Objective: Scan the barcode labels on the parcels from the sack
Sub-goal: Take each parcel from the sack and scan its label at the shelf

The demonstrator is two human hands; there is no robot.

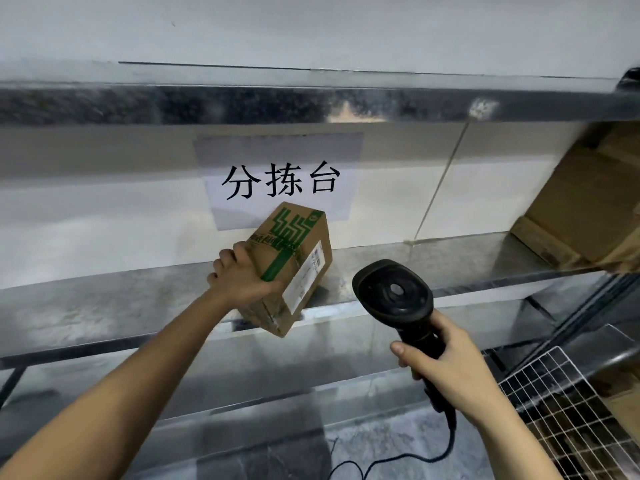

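A small brown cardboard parcel (294,244) with green print and green tape is tilted over the front edge of the metal shelf (104,306). My left hand (239,275) grips its left side. A white barcode label (306,275) runs along the parcel's right face. My right hand (446,372) holds a black corded barcode scanner (394,294) by its handle, to the right of the parcel and a little below it. The scanner's head is a short gap from the label. No sack is in view.
A white paper sign (280,181) with black characters hangs on the wall behind the parcel. A large cardboard box (581,202) stands on the shelf at the right. A white wire basket (568,410) sits at the lower right. A second metal shelf (207,102) runs overhead.
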